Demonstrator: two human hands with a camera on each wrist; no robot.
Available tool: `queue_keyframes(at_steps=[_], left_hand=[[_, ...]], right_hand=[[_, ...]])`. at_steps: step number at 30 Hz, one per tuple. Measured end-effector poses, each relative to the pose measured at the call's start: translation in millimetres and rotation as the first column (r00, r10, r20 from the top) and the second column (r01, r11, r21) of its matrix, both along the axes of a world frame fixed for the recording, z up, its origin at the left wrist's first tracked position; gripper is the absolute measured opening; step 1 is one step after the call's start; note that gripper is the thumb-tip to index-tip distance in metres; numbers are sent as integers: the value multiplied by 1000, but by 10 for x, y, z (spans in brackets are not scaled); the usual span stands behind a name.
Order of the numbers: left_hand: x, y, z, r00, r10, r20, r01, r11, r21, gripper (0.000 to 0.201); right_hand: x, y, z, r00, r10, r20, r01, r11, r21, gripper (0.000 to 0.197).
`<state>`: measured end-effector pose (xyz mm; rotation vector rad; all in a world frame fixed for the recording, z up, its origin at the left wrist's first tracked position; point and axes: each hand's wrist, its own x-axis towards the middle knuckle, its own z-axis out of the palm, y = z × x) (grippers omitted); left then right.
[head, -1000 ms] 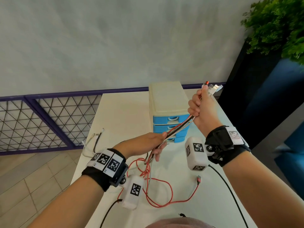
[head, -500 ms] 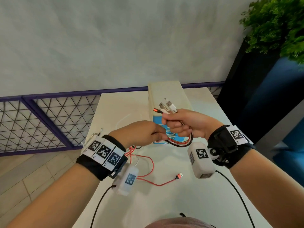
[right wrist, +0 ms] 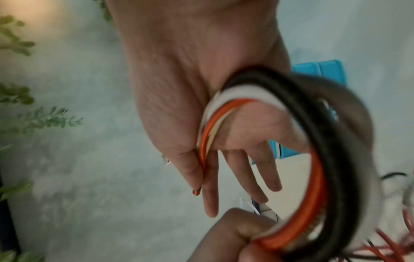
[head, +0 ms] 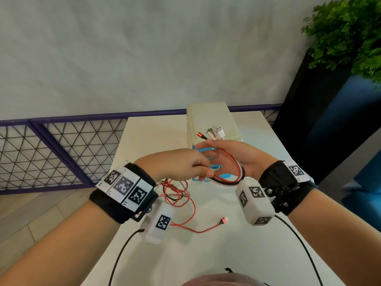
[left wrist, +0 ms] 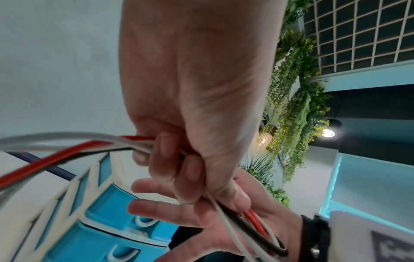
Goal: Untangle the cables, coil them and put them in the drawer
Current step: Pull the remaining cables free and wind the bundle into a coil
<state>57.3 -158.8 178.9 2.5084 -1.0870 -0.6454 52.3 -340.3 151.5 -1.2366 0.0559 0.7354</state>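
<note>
A bundle of red, white and black cables point(head: 237, 168) loops round the back of my right hand point(head: 210, 149). Its thumb pinches the plug ends point(head: 214, 133) against the forefinger while the other fingers stretch out to the left. In the right wrist view the loop point(right wrist: 318, 186) curves round the palm of my right hand point(right wrist: 201, 173). My left hand point(head: 203, 172) grips the bundle just below, fingers curled round it point(left wrist: 179, 168). The rest of the red cable point(head: 185, 203) trails in a tangle on the table. Behind my hands stands the drawer unit point(head: 212, 120), cream with blue drawers point(left wrist: 100, 239), all pushed in.
The white table point(head: 226, 254) ends on the left at a purple mesh railing point(head: 61, 151). A tall black planter with a green plant point(head: 319, 100) stands at the table's right. The red cable's loose plug point(head: 224, 219) lies between my wrists.
My right hand came down from up right, where it held the bundle taut, and spread its fingers. My left hand rose and wound the cables into a loop round it.
</note>
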Motion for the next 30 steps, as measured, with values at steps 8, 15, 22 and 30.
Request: queue_keyframes(at_steps=[8, 15, 22, 30], left_hand=[[40, -32, -133, 968, 215, 126, -189, 962, -196, 32], [-26, -91, -178, 902, 375, 214, -333, 920, -208, 75], [-12, -81, -226, 935, 348, -65, -353, 904, -240, 64], [113, 166, -380, 940, 213, -265, -277, 933, -231, 41]], right_hand=[[-111, 168, -42, 996, -76, 55, 78, 996, -34, 25], [-207, 229, -39, 989, 17, 148, 6, 987, -158, 31], [-279, 177, -11, 952, 192, 240, -100, 932, -348, 30], [-173, -47, -14, 952, 166, 259, -36, 896, -443, 30]])
